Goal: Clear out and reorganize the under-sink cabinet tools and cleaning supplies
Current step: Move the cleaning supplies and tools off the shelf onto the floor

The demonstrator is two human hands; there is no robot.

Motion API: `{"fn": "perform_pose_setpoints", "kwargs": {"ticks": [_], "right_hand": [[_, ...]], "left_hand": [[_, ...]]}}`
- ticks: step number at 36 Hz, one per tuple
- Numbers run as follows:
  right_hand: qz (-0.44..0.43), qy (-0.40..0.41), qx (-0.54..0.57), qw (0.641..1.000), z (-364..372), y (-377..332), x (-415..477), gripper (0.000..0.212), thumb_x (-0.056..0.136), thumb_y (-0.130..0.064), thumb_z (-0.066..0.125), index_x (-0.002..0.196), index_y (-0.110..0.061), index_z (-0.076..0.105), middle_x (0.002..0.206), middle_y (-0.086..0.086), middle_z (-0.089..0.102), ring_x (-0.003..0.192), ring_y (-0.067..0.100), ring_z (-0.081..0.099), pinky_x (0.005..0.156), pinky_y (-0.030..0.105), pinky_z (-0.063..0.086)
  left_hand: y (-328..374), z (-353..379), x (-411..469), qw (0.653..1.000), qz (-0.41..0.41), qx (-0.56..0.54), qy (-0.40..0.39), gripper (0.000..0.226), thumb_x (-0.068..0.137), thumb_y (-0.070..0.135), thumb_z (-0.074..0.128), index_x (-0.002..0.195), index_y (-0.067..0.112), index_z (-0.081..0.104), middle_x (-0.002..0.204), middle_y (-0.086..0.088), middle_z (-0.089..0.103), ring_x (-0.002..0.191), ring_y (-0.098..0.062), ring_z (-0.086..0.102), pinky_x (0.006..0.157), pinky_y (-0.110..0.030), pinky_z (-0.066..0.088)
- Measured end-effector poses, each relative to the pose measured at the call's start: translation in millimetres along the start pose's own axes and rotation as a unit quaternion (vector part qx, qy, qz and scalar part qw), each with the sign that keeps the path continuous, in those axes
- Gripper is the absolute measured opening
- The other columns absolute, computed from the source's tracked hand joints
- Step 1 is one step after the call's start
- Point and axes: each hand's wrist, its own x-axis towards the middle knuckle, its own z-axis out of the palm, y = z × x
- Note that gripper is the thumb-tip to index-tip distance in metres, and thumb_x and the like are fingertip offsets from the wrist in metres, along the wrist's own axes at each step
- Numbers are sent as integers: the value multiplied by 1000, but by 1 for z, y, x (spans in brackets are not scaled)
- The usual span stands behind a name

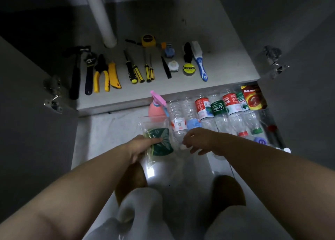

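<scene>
My left hand grips a clear zip bag holding a green sponge; my right hand hovers beside it, fingers loosely spread.

I've got a white pipe dropping down at the back, left of centre. There's a metal hinge on the left door, and another hinge on the right door. Below is a pale glossy floor, with a bright glare on it.
</scene>
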Motion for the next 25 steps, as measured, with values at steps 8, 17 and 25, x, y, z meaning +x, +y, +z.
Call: {"fn": "perform_pose_setpoints", "kwargs": {"ticks": [8,17,25], "right_hand": [[-14,17,-129,991,-10,2,11,32,99,-21,56,125,-4,62,118,16,70,90,23,65,91,41,55],[-47,13,-213,976,-54,-2,0,29,99,-23,58,120,-4,62,111,16,67,87,26,71,80,40,59],[-60,101,-270,956,-129,3,-58,21,96,-20,56,110,-9,67,103,16,71,84,23,74,63,30,48]], "left_hand": [[3,8,7,997,15,-76,10,29,93,17,71,118,4,65,102,-16,77,90,-24,70,77,-30,49],[25,22,-4,999,16,29,25,30,99,24,63,124,8,62,104,-10,72,78,-20,65,62,-25,47],[78,19,-53,935,-142,324,-22,82,89,71,56,124,-3,57,119,-23,67,106,-39,67,87,-46,57]]}}
